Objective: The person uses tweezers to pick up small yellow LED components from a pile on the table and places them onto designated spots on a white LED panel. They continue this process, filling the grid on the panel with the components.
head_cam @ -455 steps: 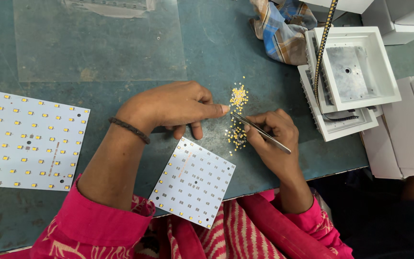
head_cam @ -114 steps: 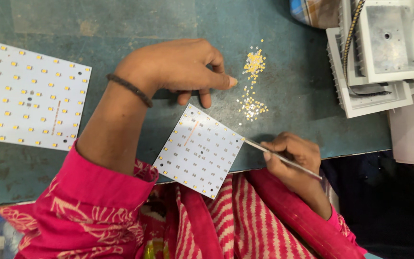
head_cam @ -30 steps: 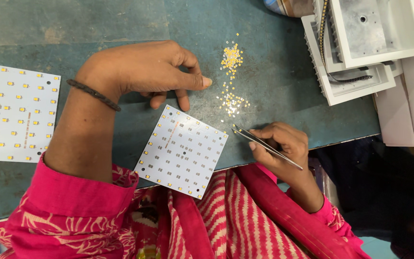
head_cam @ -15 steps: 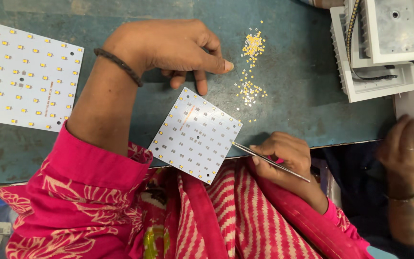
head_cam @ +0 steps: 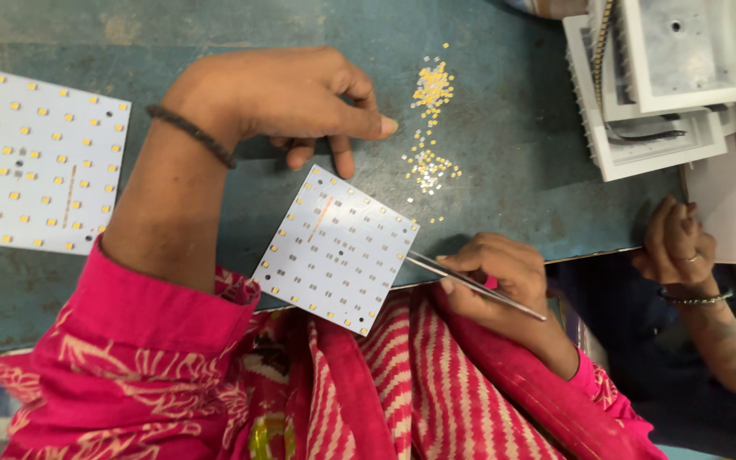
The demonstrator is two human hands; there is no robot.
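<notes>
A small square white circuit board (head_cam: 336, 249) lies tilted at the near edge of the green table (head_cam: 504, 170), with rows of tiny pads and a few yellow parts along its edges. My right hand (head_cam: 496, 273) grips thin metal tweezers (head_cam: 470, 284) whose tips touch the board's right edge. My left hand (head_cam: 287, 98) rests on the table just above the board, fingers curled, fingertips pressing down beside it. A loose heap of tiny yellow components (head_cam: 430, 119) lies to the right of my left hand.
A larger white board (head_cam: 31, 162) filled with yellow parts lies at the left. Stacked white square housings (head_cam: 658, 85) stand at the upper right. Another person's hand (head_cam: 679, 247) with a bracelet rests at the table's right edge.
The tweezers went from the yellow heap down to the small board's right edge. My left hand stayed above the board. Another person's hand has come into view at the right.
</notes>
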